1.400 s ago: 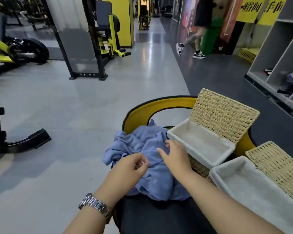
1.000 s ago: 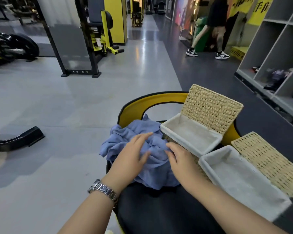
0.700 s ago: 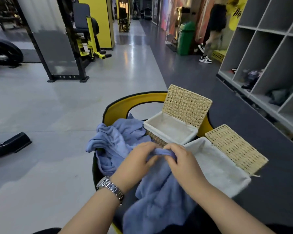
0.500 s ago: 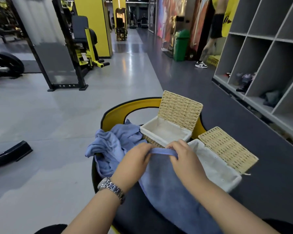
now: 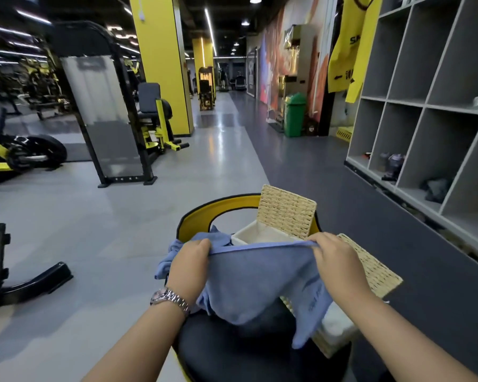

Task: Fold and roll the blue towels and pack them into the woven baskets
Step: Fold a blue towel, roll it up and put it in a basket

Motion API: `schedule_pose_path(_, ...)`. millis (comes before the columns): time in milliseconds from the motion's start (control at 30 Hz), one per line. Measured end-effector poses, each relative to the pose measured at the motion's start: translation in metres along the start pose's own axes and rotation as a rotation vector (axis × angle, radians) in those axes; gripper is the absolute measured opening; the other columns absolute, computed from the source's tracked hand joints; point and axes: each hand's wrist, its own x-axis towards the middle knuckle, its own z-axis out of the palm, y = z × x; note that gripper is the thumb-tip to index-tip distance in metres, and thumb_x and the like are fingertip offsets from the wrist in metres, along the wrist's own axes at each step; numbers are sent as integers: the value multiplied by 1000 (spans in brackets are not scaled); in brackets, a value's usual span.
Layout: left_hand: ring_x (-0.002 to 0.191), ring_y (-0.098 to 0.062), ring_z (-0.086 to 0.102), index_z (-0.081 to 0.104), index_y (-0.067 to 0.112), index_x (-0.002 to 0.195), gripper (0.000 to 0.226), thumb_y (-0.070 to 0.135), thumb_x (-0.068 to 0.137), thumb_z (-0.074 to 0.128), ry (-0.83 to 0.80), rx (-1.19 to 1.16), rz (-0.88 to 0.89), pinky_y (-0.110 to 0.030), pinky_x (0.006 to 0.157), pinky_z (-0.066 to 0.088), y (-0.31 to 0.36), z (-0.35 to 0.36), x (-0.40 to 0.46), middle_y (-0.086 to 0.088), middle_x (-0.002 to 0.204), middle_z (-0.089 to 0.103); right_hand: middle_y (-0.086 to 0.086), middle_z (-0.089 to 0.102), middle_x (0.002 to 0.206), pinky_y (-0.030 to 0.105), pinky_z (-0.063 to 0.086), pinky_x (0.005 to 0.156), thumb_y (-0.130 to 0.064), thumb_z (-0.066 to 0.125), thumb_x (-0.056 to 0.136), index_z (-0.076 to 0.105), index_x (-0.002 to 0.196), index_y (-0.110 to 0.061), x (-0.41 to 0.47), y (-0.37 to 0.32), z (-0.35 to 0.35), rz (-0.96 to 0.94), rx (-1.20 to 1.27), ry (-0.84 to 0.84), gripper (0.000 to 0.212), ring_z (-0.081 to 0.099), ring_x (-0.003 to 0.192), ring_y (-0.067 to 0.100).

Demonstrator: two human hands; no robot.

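Observation:
A blue towel [image 5: 257, 282] hangs stretched in the air between my hands over a black round seat [image 5: 249, 351]. My left hand [image 5: 189, 261] grips its upper left corner and my right hand [image 5: 335, 260] grips the upper right corner. Behind my left hand lies a crumpled heap of more blue towels [image 5: 174, 249]. Two woven baskets with white liners stand on the seat: the far basket [image 5: 260, 234] with its lid [image 5: 287, 213] upright, and the near basket [image 5: 334, 329], mostly hidden by the towel and my right arm, its lid [image 5: 375, 271] laid back.
The seat has a yellow curved backrest [image 5: 218, 210]. Grey cubby shelves [image 5: 431, 128] run along the right. Gym machines [image 5: 108, 114] stand at the left, a black machine foot [image 5: 36, 282] lies on the floor nearby, and a green bin [image 5: 295, 114] stands down the corridor.
My hands took one towel from the heap, lifted it and drew apart along its top edge, spreading it wide. The camera tilted upward and the walking person left the view.

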Motion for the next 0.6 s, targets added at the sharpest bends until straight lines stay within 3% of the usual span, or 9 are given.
schedule_pose_path(100, 59, -23, 36, 35, 17, 65, 34, -12, 72, 53, 65, 6, -27, -30, 48, 18, -1, -19, 2, -8, 66, 47, 6, 62, 78, 37, 45, 59, -3, 55, 87, 61, 81, -11, 9, -1, -26, -3, 3, 94, 12, 57, 72, 27)
schedule_pose_path(233, 71, -35, 51, 42, 15, 77, 20, -4, 82, 44, 101, 2, -147, -33, 56, 27, -22, -45, 1, -15, 82, 56, 7, 59, 77, 34, 37, 59, -1, 57, 84, 59, 78, -9, 25, 13, -75, 84, 64, 270, 10, 51, 69, 29)
schedule_pose_path(367, 73, -31, 49, 39, 17, 80, 18, 0, 87, 40, 214, -42, -171, -35, 61, 32, -40, -66, -8, -8, 83, 50, 5, 54, 73, 38, 39, 55, -7, 61, 81, 51, 70, -12, 33, 36, -102, 189, 8, 259, 16, 48, 65, 30)
schedule_pose_path(500, 92, -34, 54, 56, 10, 103, 23, -2, 87, 44, 255, -2, -143, -41, 75, 42, -56, -75, -18, -11, 101, 59, 6, 55, 79, 35, 37, 59, -2, 60, 82, 58, 74, -10, 32, 49, -99, 161, 26, 215, 12, 50, 70, 27)
schedule_pose_path(600, 84, -39, 56, 58, 6, 91, 16, -6, 83, 51, 205, 88, -170, -44, 70, 43, -80, -74, -23, -19, 90, 60, 8, 55, 85, 31, 34, 65, 4, 58, 82, 63, 78, -7, 29, 59, -93, 193, 89, 226, 12, 50, 74, 26)
